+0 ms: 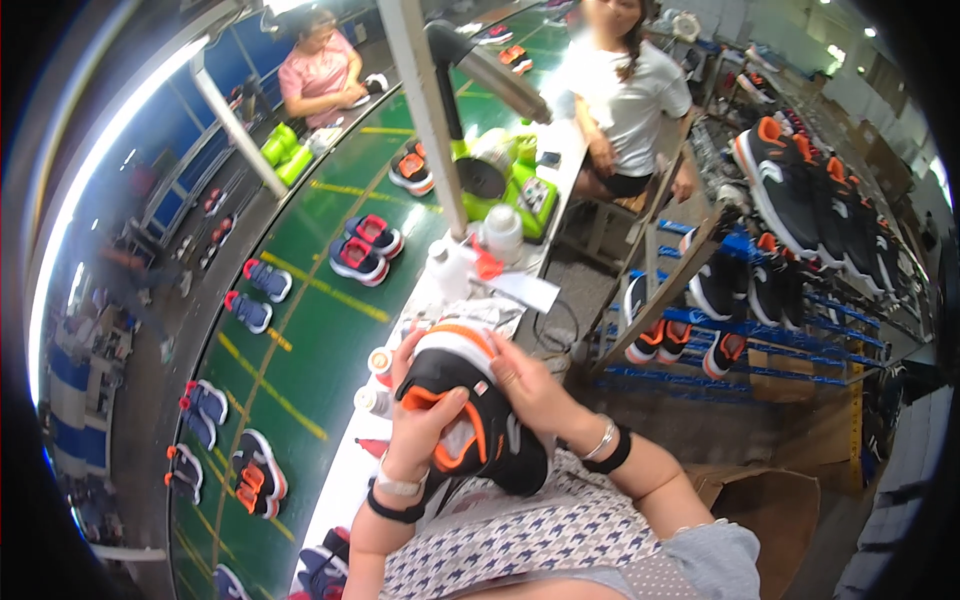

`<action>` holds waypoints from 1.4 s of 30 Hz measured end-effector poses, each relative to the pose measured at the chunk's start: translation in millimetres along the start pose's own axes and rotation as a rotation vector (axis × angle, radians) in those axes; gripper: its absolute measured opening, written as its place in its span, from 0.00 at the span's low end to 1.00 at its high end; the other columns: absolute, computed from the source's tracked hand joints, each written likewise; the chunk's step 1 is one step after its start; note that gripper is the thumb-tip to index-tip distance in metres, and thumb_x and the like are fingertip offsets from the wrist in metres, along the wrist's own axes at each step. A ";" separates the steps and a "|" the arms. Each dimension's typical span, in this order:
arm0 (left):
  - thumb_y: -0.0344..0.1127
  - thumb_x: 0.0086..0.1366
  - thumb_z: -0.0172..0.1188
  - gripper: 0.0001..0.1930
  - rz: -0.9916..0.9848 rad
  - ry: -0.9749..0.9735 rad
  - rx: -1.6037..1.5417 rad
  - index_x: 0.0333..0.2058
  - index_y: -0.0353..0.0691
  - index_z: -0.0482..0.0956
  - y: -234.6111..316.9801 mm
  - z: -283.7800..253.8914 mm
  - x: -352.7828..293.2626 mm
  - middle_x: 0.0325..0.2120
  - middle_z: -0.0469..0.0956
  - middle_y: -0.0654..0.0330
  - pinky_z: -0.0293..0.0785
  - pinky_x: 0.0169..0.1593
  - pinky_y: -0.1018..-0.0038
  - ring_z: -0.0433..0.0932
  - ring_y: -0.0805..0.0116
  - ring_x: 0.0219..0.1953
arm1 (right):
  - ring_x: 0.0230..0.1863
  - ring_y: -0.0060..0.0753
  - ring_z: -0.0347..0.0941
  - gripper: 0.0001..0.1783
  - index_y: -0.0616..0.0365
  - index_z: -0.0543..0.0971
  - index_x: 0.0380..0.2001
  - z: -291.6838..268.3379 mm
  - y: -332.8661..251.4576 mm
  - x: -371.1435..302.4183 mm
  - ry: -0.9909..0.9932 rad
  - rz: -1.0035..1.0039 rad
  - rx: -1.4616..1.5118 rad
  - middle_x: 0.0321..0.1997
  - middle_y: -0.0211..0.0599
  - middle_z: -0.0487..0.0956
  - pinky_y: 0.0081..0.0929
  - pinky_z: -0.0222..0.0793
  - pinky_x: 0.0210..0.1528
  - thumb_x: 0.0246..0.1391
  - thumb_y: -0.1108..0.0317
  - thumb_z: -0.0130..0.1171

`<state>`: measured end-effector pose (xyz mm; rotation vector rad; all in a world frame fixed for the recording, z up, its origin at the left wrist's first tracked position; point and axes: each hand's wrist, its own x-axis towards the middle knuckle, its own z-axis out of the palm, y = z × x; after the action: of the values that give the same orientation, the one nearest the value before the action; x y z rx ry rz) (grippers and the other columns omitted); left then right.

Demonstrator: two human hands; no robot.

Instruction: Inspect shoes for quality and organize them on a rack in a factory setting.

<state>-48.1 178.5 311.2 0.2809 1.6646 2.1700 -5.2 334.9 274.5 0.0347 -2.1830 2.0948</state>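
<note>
Green belt (330, 350) curves along your left, with navy shoes (366, 248) and black-and-orange shoes (258, 475) spread over it and green surface showing between the pairs. Next comes the narrow white bench (340, 470), running along the belt's inner edge; small bottles (374, 400) stand just beside your left hand (420, 425), so room there is tight. That hand is clamped on the black shoe (495, 415), fingers wrapped on its far left side, thumb bent over the orange-lined opening. You have the shoe raised and tilted in front of your patterned apron (520, 520), its orange-and-white sole edge away from you. Your right hand (530, 385) grips the other side, fingers curled near the sole edge, thumb on the upper. Farther right, a cardboard box (770, 500) sits near your elbow, and a shoe rack (668, 290) stands beyond.
</note>
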 end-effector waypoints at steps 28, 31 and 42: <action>0.26 0.41 0.66 0.48 0.090 -0.076 -0.052 0.59 0.44 0.45 3.7 7.9 -10.4 0.46 0.66 0.52 0.73 0.47 0.68 0.72 0.58 0.45 | 0.40 0.14 0.65 0.24 0.65 0.64 0.51 0.0 15.9 -12.1 -0.089 0.041 0.439 0.42 0.30 0.71 0.13 0.62 0.42 0.61 0.56 0.40; 0.25 0.41 0.65 0.48 0.094 -0.078 -0.057 0.59 0.45 0.45 3.3 8.0 -11.4 0.46 0.66 0.52 0.73 0.47 0.67 0.72 0.58 0.46 | 0.43 0.16 0.65 0.23 0.65 0.63 0.51 1.5 18.1 -11.9 -0.091 0.043 0.453 0.44 0.32 0.71 0.15 0.61 0.45 0.61 0.58 0.40; 0.21 0.41 0.64 0.46 0.104 -0.051 -0.116 0.58 0.42 0.47 5.5 13.2 -15.3 0.46 0.66 0.51 0.71 0.48 0.68 0.71 0.59 0.46 | 0.39 0.16 0.65 0.20 0.65 0.67 0.48 5.6 16.2 -13.2 -0.011 -0.012 0.503 0.39 0.30 0.73 0.15 0.62 0.42 0.61 0.59 0.42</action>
<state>-30.1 182.5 321.3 0.3945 1.5212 2.3054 5.9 329.2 256.9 0.1020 -1.5975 2.5779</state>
